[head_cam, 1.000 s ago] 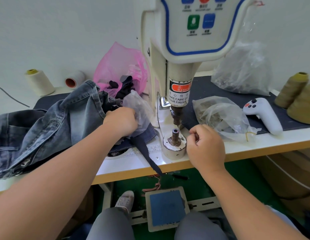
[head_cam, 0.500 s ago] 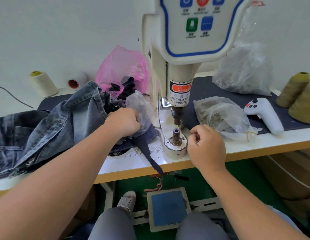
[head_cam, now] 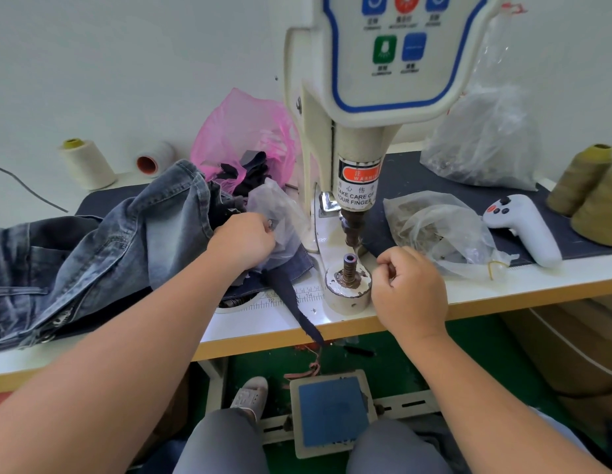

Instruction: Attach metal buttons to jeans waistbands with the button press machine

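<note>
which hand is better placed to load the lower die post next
Right, probably. The right hand sits curled just beside the lower die post, which stands bare. The left hand is farther off, busy at the clear plastic bag on the jeans.

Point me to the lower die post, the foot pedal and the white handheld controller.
lower die post point(head_cam: 350, 260): head view, on its dark top ring.
foot pedal point(head_cam: 333, 410): head view, middle of its blue pad.
white handheld controller point(head_cam: 533, 234): head view, on its handle.

Jeans point(head_cam: 92, 241) lie left of the button press machine point(head_cam: 359, 159), a plastic bag point(head_cam: 438, 230) right, the pedal point(head_cam: 332, 415) below.
</note>
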{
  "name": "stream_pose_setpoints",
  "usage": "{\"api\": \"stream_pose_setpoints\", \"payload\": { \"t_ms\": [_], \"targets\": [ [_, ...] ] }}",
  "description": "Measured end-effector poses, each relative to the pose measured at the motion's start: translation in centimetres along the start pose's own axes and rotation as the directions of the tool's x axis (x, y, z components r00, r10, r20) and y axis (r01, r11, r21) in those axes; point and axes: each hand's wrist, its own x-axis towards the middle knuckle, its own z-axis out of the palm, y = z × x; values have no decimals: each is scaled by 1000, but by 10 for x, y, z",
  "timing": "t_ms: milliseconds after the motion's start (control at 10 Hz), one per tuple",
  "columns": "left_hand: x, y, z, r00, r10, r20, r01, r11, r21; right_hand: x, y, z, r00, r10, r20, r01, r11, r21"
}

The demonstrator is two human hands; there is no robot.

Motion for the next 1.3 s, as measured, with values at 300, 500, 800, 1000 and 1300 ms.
{"api": "stream_pose_setpoints", "payload": {
  "t_ms": [300,500,800,1000,1300],
  "targets": [
    [3,9,6,998,47,-38,-38,978,207,-1,0,-1,1000,-2,-5,2,1000,-1],
    [5,7,9,997,23,-70,-14,992,124,0,0,-1,1000,-2,11,2,1000,-2],
    [4,15,9,998,34,-61,-12,942,336,0,-1,-2,1000,-9,7,9,1000,-1],
    [4,12,-3,994,-5,108,-15,983,184,0,0,0,1000,-12,13,12,1000,-6],
    [-5,16,-3,1000,-18,-18,20,994,105,0,0,0,1000,-3,8,4,1000,-5]
  ]
}}
